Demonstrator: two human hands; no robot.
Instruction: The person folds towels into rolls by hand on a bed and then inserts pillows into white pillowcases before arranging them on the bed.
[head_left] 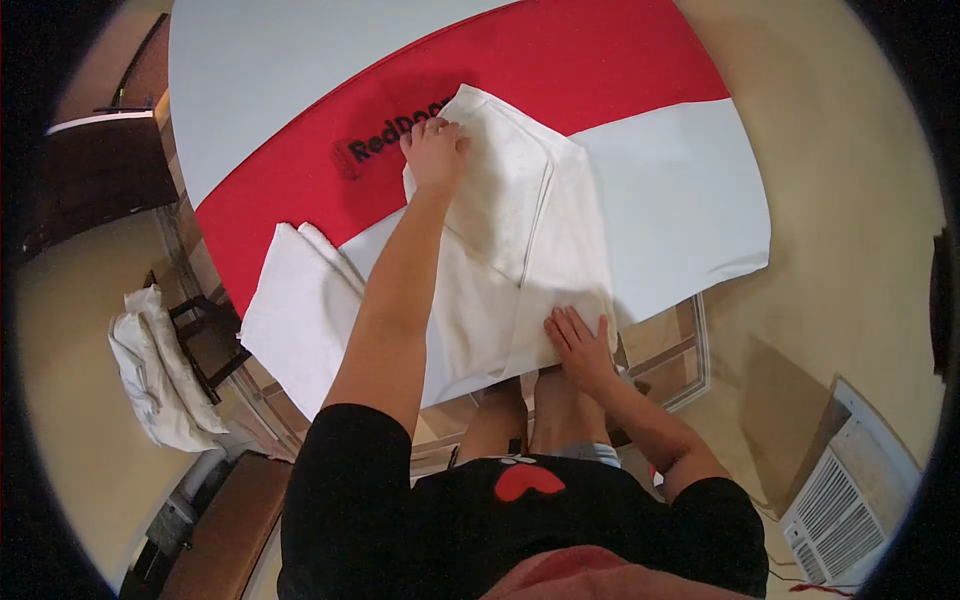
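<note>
A white folded cloth lies spread on the bed, its layers meeting along a seam down the middle. My left hand reaches to its far left edge, fingers bent round the fabric there. At the near right corner, my right hand rests flat on the cloth with its fingers apart. Left of my left forearm sits a second white folded cloth, partly covered by that arm.
The bed carries a white sheet and a red bed runner with dark lettering. A dark stand and a hanging white bundle are at the left. A white vented unit stands at the lower right. Below is a tiled floor.
</note>
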